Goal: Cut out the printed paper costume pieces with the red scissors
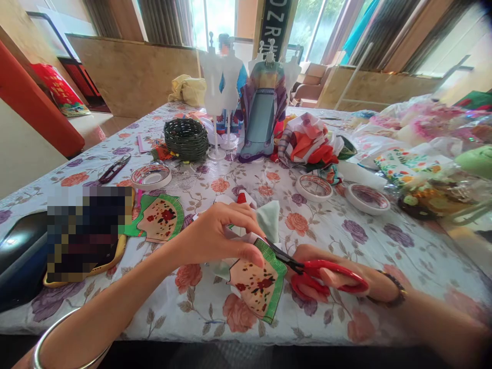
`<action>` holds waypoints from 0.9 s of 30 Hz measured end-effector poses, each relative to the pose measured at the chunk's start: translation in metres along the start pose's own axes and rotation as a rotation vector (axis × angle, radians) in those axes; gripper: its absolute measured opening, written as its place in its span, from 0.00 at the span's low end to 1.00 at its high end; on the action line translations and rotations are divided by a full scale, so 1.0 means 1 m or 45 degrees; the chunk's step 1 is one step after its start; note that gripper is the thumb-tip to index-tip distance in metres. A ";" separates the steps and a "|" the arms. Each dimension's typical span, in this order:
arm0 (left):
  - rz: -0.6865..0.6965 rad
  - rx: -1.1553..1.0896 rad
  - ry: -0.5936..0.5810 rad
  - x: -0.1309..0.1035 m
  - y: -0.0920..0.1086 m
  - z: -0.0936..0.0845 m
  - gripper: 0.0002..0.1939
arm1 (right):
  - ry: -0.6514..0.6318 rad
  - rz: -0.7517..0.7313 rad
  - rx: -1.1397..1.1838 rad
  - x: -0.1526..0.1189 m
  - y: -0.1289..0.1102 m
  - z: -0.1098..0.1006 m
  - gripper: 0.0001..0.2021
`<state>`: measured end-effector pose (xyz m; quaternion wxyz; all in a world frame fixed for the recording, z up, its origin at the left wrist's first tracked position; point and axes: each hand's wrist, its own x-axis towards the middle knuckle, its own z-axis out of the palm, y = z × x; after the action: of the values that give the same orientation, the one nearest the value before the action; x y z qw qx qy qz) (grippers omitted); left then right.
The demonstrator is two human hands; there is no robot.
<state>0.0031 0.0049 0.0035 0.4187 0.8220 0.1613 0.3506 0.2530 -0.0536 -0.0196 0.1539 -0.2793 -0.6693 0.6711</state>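
Note:
My left hand (226,230) pinches a printed fabric piece (257,287), peach with dark red flowers and a green border, above the table's front part. Red-handled scissors (338,271) are gripped in my right hand (323,266), with fingers through the loops. Their dark blades reach to the green edge of the fabric by my left thumb; part of the blades is hidden behind it. A pale green and white scrap (269,218) shows behind my left hand. To the left lies a similar cut fabric piece (161,218) with a green border.
Tape rolls (151,177) and thread snips (114,169) lie on the flowered tablecloth (215,318). Behind are a dark woven basket (185,139), small white mannequins (215,82), one dressed in a blue robe (261,118), and heaped fabric (307,138). A yellow-cased phone (115,259) sits at left, plastic-wrapped items (434,195) at right.

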 end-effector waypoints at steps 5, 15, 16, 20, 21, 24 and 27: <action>-0.009 -0.057 -0.015 0.000 0.001 0.001 0.02 | -0.031 0.016 -0.050 0.001 -0.002 -0.002 0.29; -0.010 -0.096 -0.021 0.000 0.003 0.001 0.02 | -0.034 0.090 -0.062 0.002 -0.013 0.001 0.30; -0.014 -0.103 -0.026 0.000 0.003 0.001 0.02 | -0.014 0.114 -0.064 0.003 -0.013 0.001 0.30; -0.044 -0.122 -0.033 0.000 0.004 0.001 0.02 | 0.023 0.163 -0.040 0.003 -0.014 0.003 0.30; -0.050 -0.127 -0.032 0.000 0.004 0.001 0.02 | 0.030 0.164 -0.028 0.003 -0.013 0.003 0.31; -0.061 -0.139 -0.035 0.000 0.004 0.001 0.02 | 0.068 0.166 -0.013 0.002 -0.012 0.005 0.31; -0.060 -0.144 -0.036 0.000 0.004 0.001 0.02 | 0.099 0.170 -0.010 0.001 -0.010 0.005 0.32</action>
<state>0.0033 0.0016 0.0066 0.4748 0.7980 0.1547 0.3374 0.2475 -0.0567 -0.0101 0.1337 -0.3497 -0.6453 0.6659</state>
